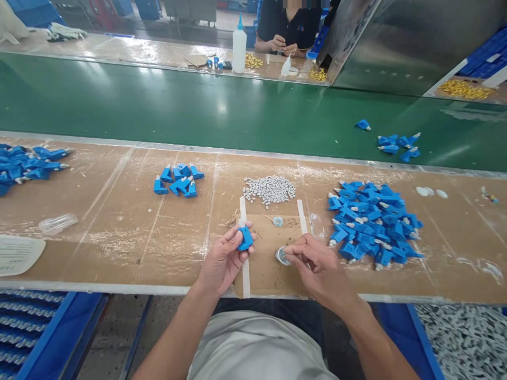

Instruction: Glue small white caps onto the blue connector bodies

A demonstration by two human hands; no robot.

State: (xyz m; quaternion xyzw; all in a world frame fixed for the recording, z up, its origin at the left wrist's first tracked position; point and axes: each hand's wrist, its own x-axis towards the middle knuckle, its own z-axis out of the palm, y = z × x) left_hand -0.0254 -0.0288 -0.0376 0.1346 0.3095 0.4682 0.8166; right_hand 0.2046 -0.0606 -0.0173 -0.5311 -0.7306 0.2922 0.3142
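Observation:
My left hand [220, 265] holds a blue plastic part [245, 239] with a white tip pointing up, pinched between thumb and fingers. Over a small round cup [281, 257], the fingers of my right hand [319, 266] are closed together at its rim; whatever they grip is too small to make out. Both hands are above a cardboard piece [263, 282] edged with white tape strips. On it, beyond the cup, lies a small clear disc [278, 221] with a thin stick. A heap of small grey pieces [271, 189] sits farther back.
Blue parts form a large pile [374, 224] at right and a small group [180, 180] at left; more lie on the green belt [178, 111]. Across the belt, a person's hands [285, 46] work near a white bottle [239, 50]. A blue crate [430, 348] stands below right.

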